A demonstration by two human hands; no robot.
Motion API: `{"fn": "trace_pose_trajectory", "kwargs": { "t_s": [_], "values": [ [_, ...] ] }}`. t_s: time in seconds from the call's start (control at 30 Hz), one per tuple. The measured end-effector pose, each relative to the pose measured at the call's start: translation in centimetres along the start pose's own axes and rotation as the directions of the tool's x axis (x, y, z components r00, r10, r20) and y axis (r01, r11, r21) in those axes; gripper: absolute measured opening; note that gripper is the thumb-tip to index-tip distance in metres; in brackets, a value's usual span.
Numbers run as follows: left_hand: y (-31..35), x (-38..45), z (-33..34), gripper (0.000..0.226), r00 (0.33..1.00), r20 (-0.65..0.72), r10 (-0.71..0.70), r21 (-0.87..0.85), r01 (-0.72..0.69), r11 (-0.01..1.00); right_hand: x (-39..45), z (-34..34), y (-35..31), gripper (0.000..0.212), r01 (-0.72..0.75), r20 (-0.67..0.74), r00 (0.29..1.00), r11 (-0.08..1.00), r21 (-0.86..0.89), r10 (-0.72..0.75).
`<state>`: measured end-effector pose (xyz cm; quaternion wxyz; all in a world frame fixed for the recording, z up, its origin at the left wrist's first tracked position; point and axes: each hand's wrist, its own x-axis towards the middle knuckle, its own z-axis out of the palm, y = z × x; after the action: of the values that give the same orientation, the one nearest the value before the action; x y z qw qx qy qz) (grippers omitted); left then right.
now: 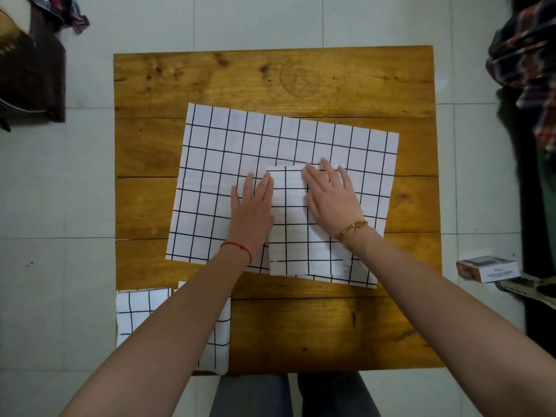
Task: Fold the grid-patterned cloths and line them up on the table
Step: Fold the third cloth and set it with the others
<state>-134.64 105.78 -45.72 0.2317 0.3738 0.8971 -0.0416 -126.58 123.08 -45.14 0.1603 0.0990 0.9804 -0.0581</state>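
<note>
Folded cloth [296, 224] lies on spread cloth [240, 152], on table [301, 82].

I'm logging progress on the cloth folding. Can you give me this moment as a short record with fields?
surface: wooden table
folded cloth in work: small grid-patterned rectangle, lying on top of the unfolded cloth
unfolded cloth: large grid sheet, spread flat, slightly skewed
left hand: flat, at the folded cloth's left edge
right hand: flat, palm down on the folded cloth
finished cloths: folded pieces at the near left corner, partly hidden by the left arm

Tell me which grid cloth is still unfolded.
The large cloth spread flat mid-table; the others are folded: one lies on it, two sit at the near-left corner.
</note>
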Motion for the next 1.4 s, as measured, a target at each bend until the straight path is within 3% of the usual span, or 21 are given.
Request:
{"fn": "trace_pose_trajectory", "kwargs": {
  "t_s": [0.27, 0.6, 0.7, 0.77, 0.87, 0.93, 1.0, 1.1, 1.17, 1.3, 1.4],
  "values": [
    [0.5, -6.4, 4.0, 0.065, 0.992, -0.075, 0.098, 0.026, -0.096, 0.995, -0.2, 0.7, -1.0, 0.056, -0.029, 0.133, 0.991, 0.999, 0.027, 0.025],
    [2.7, -15.2, 7.7, 0.076, 0.992, 0.004, 0.124, -0.035, -0.123, 0.992, -0.2, 0.7, -1.6, 0.057, -0.051, 0.159, 0.986, 0.998, 0.046, 0.043],
    [3.0, -15.5, 7.6, 0.067, 0.993, -0.024, 0.114, -0.058, -0.115, 0.992, -0.2, 0.9, -1.1, 0.053, -0.043, 0.087, 0.996, 0.987, 0.158, 0.029],
    [3.1, -14.9, 7.1, 0.051, 0.991, -0.100, 0.093, -0.138, -0.106, 0.985, -0.5, 0.4, -0.4, 0.048, -0.033, -0.074, 0.996, 0.954, 0.297, 0.058],
    [3.3, -12.9, 5.5, 0.032, 0.978, -0.199, -0.056, -0.356, -0.019, 0.934, -1.9, 0.1, 1.2, 0.032, -0.170, -0.250, 0.915, 0.865, 0.473, 0.316],
    [3.3, -11.0, 4.4, 0.029, 0.955, -0.216, -0.203, -0.482, 0.076, 0.873, -3.2, 0.3, 2.4, 0.020, -0.355, -0.192, 0.791, 0.690, 0.631, 0.582],
    [3.4, -9.0, 3.4, 0.029, 0.920, -0.174, -0.353, -0.614, 0.179, 0.768, -4.5, 0.7, 3.2, 0.013, -0.476, -0.042, 0.689, 0.497, 0.725, 0.723],
    [3.5, -6.3, 2.3, 0.029, 0.871, -0.044, -0.490, -0.749, 0.296, 0.592, -5.8, 1.4, 3.7, 0.016, -0.560, 0.123, 0.649, 0.363, 0.745, 0.750],
    [3.6, -5.1, 2.1, 0.028, 0.850, 0.041, -0.525, -0.766, 0.364, 0.530, -6.2, 1.6, 3.4, 0.019, -0.571, 0.189, 0.655, 0.316, 0.758, 0.731],
    [3.4, -4.0, 2.4, 0.025, 0.838, 0.121, -0.532, -0.748, 0.430, 0.506, -6.0, 2.0, 2.4, 0.021, -0.575, 0.298, 0.647, 0.193, 0.796, 0.701],
    [3.2, -3.6, 2.5, 0.015, 0.828, 0.158, -0.537, -0.746, 0.457, 0.484, -5.4, 1.8, 2.0, 0.020, -0.603, 0.331, 0.648, 0.197, 0.773, 0.686]
  ]
}}
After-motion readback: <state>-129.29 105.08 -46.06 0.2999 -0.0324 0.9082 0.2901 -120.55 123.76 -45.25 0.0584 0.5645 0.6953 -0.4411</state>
